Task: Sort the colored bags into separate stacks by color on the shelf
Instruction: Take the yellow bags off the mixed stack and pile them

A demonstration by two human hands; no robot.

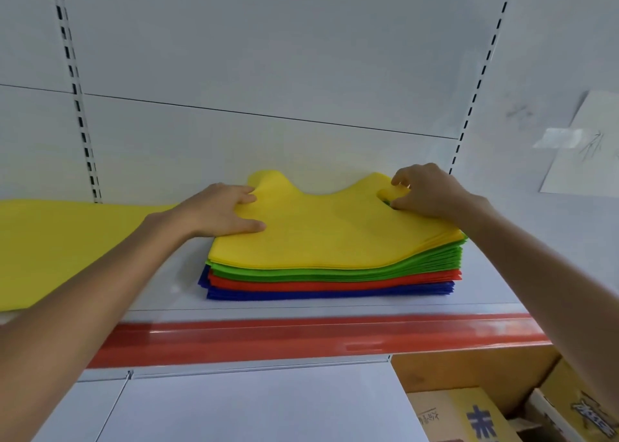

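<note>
A stack of flat yellow, green, red and blue fabric bags (335,282) sits on the white metal shelf (485,274). The left hand (217,213) lies open, with straight fingers, on the left edge of the stack's top yellow bag (328,227). The right hand (425,193) pinches that bag's right handle. Another flat yellow bag (67,240) lies left of the stack.

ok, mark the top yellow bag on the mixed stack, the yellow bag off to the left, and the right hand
top yellow bag (335,227): head view, middle of its flat face.
left yellow bag (50,240): head view, uncovered flat face.
right hand (425,192): head view, back of the hand.
</note>
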